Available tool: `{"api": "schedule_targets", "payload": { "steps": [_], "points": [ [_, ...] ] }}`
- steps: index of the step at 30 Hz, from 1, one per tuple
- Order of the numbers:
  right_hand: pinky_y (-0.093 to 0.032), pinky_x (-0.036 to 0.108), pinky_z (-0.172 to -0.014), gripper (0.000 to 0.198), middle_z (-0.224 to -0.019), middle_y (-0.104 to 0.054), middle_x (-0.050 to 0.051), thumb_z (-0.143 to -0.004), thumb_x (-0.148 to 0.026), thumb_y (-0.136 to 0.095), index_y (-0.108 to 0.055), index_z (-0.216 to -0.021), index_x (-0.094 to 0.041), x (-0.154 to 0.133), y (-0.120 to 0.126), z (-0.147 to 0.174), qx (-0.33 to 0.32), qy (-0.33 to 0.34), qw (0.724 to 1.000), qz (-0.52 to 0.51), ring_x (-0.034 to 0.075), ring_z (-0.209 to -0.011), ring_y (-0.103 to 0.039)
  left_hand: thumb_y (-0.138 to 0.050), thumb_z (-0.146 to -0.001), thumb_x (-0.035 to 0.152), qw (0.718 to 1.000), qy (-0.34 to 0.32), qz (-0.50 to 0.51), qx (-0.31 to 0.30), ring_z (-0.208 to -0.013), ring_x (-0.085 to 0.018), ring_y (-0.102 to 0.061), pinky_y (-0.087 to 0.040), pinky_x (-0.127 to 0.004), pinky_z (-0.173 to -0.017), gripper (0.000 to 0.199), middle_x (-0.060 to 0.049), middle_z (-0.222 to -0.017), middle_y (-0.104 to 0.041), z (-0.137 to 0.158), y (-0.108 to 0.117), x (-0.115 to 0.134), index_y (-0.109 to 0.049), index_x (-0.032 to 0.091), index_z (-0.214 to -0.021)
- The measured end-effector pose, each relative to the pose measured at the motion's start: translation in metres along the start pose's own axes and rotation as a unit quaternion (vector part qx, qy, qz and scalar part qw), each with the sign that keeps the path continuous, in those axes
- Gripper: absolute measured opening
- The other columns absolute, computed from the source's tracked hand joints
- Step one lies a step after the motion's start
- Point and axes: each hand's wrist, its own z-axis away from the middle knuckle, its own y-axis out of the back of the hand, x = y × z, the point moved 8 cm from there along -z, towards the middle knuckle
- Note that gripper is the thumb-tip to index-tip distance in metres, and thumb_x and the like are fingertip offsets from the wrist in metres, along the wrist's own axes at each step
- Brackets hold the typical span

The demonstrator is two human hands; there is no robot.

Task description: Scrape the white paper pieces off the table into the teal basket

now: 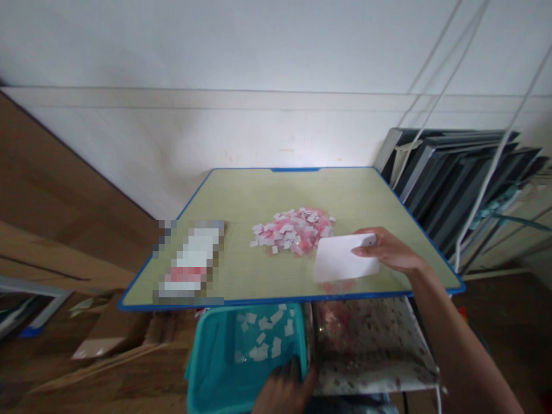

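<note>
Holding one white card [346, 257] in right hand [390, 250]; left hand [282, 391] grips one teal bin [215, 356].

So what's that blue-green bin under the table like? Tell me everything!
The teal bin looks like plastic, with straight walls and an open top. It stands upright below the near edge of the table, partly tucked under it. Small white paper pieces lie scattered inside. The left hand rests on its near right rim. A flowery cloth-covered surface sits right beside it.
</note>
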Motion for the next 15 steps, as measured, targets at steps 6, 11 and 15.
{"api": "schedule_targets", "payload": {
  "steps": [6, 11, 15],
  "points": [
    [-0.034, 0.02, -0.049, 0.028, -0.059, -0.056, -0.003, -0.059, -0.035, -0.069, -0.059, -0.074, -0.014, 0.002, -0.002, 0.012, 0.016, -0.002, 1.0, 0.005, 0.008, -0.052, -0.047, -0.05, -0.074, 0.003, 1.0, 0.005, 0.011, -0.011, -0.071, -0.022, -0.059, -0.047, -0.03, -0.056, 0.053, -0.012, -0.088, -0.06, -0.002, 0.003, 0.0, -0.039, 0.021, -0.123],
    [-0.035, 0.02, -0.049, 0.026, -0.06, -0.055, -0.003, -0.06, -0.033, -0.069, -0.061, -0.073, -0.013, 0.002, -0.003, 0.016, 0.013, 0.009, 1.0, 0.014, 0.008, -0.052, -0.047, -0.047, -0.077, 0.004, 0.999, 0.041, 0.025, -0.013, -0.07, -0.02, -0.058, -0.045, -0.028, -0.058, 0.047, -0.007, -0.087, -0.06, 0.0, 0.006, -0.005, -0.044, 0.026, -0.118],
    [-0.036, 0.02, -0.049, 0.027, -0.061, -0.057, -0.002, -0.06, -0.033, -0.069, -0.061, -0.076, -0.013, 0.004, -0.003, 0.019, 0.013, 0.006, 1.0, 0.013, 0.008, -0.053, -0.048, -0.048, -0.079, 0.008, 0.997, 0.06, 0.031, -0.023, -0.068, -0.02, -0.059, -0.044, -0.027, -0.055, 0.044, -0.006, -0.085, -0.061, 0.001, 0.006, -0.006, -0.045, 0.027, -0.118]
  ]
}}
